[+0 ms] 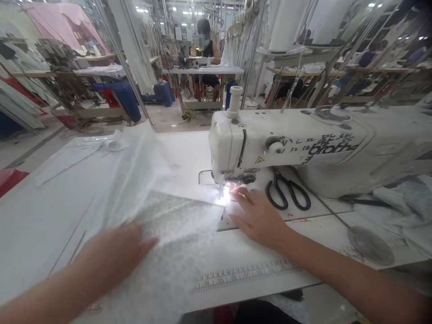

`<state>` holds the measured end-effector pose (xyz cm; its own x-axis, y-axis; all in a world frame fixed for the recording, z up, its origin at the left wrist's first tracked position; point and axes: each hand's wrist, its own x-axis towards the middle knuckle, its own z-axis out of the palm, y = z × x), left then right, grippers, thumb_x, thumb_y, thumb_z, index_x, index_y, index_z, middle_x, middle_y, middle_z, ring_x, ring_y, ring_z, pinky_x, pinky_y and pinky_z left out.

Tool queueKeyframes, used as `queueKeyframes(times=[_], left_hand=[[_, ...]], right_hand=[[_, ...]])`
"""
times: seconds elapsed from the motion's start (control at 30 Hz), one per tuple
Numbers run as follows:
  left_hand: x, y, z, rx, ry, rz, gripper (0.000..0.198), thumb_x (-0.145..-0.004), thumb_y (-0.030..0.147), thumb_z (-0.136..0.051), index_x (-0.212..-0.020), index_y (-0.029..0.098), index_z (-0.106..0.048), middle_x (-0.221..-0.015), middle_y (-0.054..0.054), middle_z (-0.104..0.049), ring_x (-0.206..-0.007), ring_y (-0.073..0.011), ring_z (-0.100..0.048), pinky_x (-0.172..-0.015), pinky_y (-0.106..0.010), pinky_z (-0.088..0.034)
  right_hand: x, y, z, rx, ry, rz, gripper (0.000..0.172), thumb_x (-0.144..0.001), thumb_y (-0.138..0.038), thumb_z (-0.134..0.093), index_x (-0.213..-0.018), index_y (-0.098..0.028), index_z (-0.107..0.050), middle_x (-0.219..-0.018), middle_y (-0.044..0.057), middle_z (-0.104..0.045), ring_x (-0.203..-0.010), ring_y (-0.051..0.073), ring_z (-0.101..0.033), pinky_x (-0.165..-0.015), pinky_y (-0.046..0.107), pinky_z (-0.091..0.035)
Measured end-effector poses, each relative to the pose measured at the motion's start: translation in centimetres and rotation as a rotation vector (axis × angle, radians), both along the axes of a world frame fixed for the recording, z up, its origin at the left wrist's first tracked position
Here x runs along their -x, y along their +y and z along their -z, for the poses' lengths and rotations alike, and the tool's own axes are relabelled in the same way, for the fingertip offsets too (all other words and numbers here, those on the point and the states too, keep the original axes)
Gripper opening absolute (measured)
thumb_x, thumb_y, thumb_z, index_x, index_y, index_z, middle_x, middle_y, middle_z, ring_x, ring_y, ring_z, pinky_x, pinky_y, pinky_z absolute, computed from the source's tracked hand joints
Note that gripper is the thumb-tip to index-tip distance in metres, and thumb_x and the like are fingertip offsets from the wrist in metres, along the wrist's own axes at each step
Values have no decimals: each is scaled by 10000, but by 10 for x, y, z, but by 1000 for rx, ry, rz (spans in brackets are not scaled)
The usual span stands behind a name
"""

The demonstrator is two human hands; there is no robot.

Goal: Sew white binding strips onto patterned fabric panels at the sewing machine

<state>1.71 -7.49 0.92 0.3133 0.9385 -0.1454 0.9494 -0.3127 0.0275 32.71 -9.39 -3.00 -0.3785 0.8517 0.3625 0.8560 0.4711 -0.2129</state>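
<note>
White patterned, sheer fabric (182, 225) runs from under the lit needle of a white sewing machine (222, 139) out to the left and over the table's front edge. My left hand (113, 252), somewhat blurred, is closed on this fabric, left of the needle. Close to the presser foot lies my right hand (261, 220), its fingers stretched toward the bright needle area and the thumb apart from them. I see nothing held in it. Black-handled scissors (290, 191) rest on the machine bed just right of that hand, blades hidden behind the machine head.
A printed ruler scale (246, 272) runs along the table's front. Crumpled white cloth (398, 211) lies at the right, near a round translucent disc (371, 245) on a stem. Clear plastic (91, 146) lies at the back left. Across the aisle, a person (205, 49) sits at another machine.
</note>
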Motion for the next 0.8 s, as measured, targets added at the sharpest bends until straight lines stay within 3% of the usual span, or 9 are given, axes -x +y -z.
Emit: queueKeyframes(times=[0.1, 0.17, 0.3, 0.4, 0.47, 0.57, 0.8], left_hand=[[-12, -41, -5, 149, 210, 6, 510, -808, 577, -387, -504, 189, -518, -425, -44, -493, -395, -226, -512, -407, -309, -355], [-32, -45, -9, 136, 104, 134, 477, -836, 542, -377, -547, 191, -519, -471, -38, -514, -425, -202, -517, -411, -289, -355], [-81, -12, -5, 75, -309, 396, 300, -911, 370, -341, -800, 184, -549, -802, -54, -597, -629, -160, -575, -527, -275, -459], [-102, 18, 14, 1, -507, 516, 224, -902, 299, -417, -1066, 189, -522, -1145, -88, -550, -1017, -202, -551, -826, -339, -489], [-105, 31, 29, -37, -493, 602, 334, -877, 309, -482, -1191, 195, -471, -1277, -87, -491, -1219, -241, -414, -989, -404, -393], [-99, 36, 41, -32, -385, 639, 457, -871, 357, -493, -1298, 218, -405, -1369, -66, -432, -1302, -277, -310, -1045, -469, -306], [-94, 31, 39, -6, -312, 627, 516, -872, 434, -461, -1345, 247, -373, -1418, -45, -376, -1323, -288, -274, -1037, -465, -292]], right_hand=[[8, -6, 3, 21, -5, -67, 458, -870, -342, -498, -1271, -132, -424, -1233, 145, -512, -1132, 298, -442, -933, 468, -383], [11, -8, 8, 31, -26, -81, 474, -878, -376, -488, -1279, -128, -434, -1246, 146, -517, -1183, 303, -410, -973, 476, -353], [8, -11, 15, 19, -59, -97, 475, -901, -393, -458, -1266, -88, -461, -1260, 155, -523, -1201, 299, -405, -1002, 463, -329], [0, -10, 12, -42, -36, -142, 354, -900, -336, -466, -1143, -93, -550, -1158, 136, -591, -1134, 282, -462, -971, 438, -357], [-7, -6, 7, -92, -11, -149, 238, -897, -272, -458, -1021, -125, -597, -1025, 110, -639, -1046, 268, -512, -920, 427, -387], [-13, 4, 0, -96, -20, -122, 205, -886, -230, -441, -990, -144, -595, -952, 106, -643, -912, 258, -548, -823, 423, -424], [-9, 18, 13, -22, -5, -186, 248, -865, -250, -481, -1072, -141, -563, -1114, 110, -613, -974, 260, -544, -803, 415, -437]])
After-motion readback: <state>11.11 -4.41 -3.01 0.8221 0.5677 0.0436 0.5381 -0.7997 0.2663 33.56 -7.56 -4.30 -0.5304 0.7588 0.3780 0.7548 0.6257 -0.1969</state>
